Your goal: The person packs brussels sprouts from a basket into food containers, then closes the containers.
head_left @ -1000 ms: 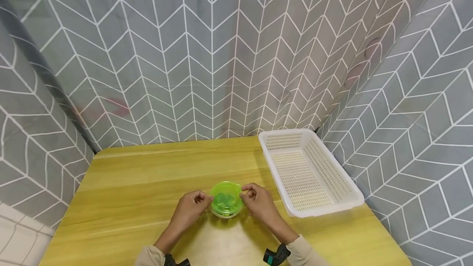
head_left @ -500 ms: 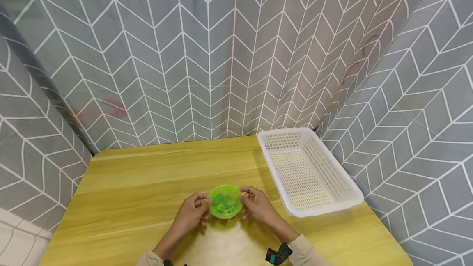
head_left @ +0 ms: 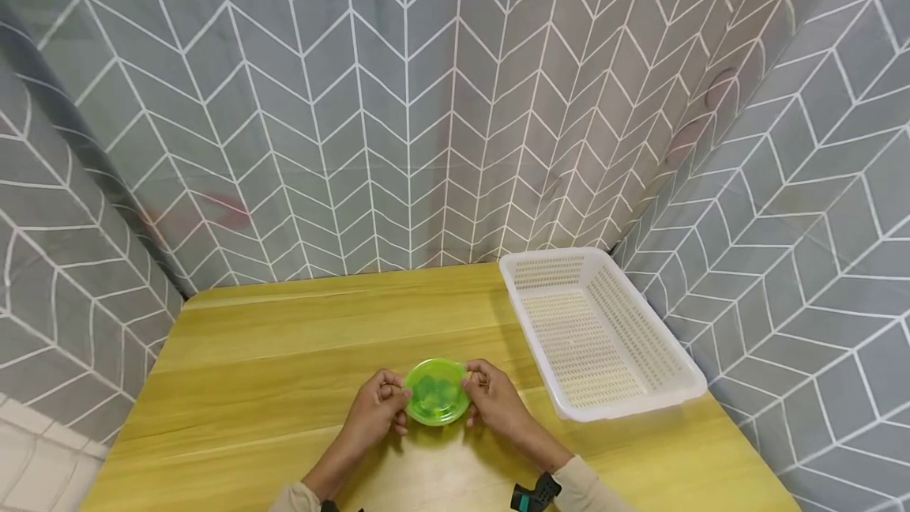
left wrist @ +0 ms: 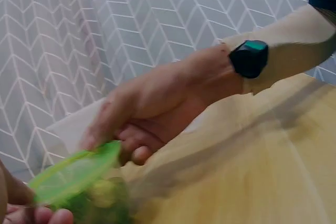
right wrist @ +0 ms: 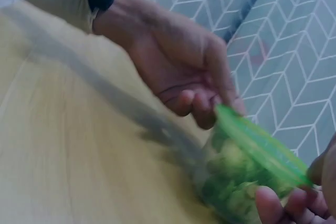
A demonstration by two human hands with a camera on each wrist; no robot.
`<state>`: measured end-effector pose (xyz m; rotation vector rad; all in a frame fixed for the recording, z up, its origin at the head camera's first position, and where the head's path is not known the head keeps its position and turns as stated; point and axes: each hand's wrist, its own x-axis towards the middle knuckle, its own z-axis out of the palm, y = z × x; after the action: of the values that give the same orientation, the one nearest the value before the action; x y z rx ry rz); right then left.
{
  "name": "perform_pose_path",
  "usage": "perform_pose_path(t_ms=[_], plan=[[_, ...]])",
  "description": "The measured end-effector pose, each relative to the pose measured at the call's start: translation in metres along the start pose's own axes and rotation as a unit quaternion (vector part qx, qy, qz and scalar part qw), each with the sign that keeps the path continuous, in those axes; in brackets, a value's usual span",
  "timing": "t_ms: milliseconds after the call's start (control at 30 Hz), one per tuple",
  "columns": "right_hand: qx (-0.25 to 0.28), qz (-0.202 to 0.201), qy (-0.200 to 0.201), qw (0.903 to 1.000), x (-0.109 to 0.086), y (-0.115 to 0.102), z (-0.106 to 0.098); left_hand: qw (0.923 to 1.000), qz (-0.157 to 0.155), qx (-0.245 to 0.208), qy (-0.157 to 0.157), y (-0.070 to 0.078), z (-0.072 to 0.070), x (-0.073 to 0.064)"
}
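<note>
A small clear round container [right wrist: 231, 174] with a translucent green lid [head_left: 437, 392] stands between the hands at the front middle of the table. Green and pale yellow-green pieces, like vegetables, show through its wall [left wrist: 107, 198]. My left hand [head_left: 375, 409] pinches the lid's left rim between thumb and curled fingers. On the opposite side, my right hand [head_left: 498, 401] grips the rim the same way, as the left wrist view also shows. The lid sits on the container's top; whether its edge is sealed or lifted I cannot tell.
A white perforated plastic basket [head_left: 597, 334] stands to the right on the yellow wooden table [head_left: 306, 338]. Grey curtains [head_left: 426, 101] with white chevron lines close off the back and sides. Dark wrist cameras [head_left: 535, 494] sit on the wrists.
The left hand's fingers have gone from touching the lid's side to gripping its rim from above and below. The right hand's fingers have tucked under the rim. The lid looks slightly nearer me.
</note>
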<state>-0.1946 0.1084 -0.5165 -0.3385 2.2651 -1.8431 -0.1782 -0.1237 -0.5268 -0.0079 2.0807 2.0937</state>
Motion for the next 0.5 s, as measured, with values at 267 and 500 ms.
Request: perform_pose_path(t_ms=[267, 500], plan=[[0.007, 0.009, 0.007, 0.9999, -0.001, 0.002, 0.005, 0.9997, -0.007, 0.003, 0.022, -0.006, 0.005, -0.003], [0.032, 0.019, 0.01, 0.9993, -0.005, 0.008, 0.011, 0.9996, -0.005, 0.019, 0.02, -0.011, 0.004, -0.007]])
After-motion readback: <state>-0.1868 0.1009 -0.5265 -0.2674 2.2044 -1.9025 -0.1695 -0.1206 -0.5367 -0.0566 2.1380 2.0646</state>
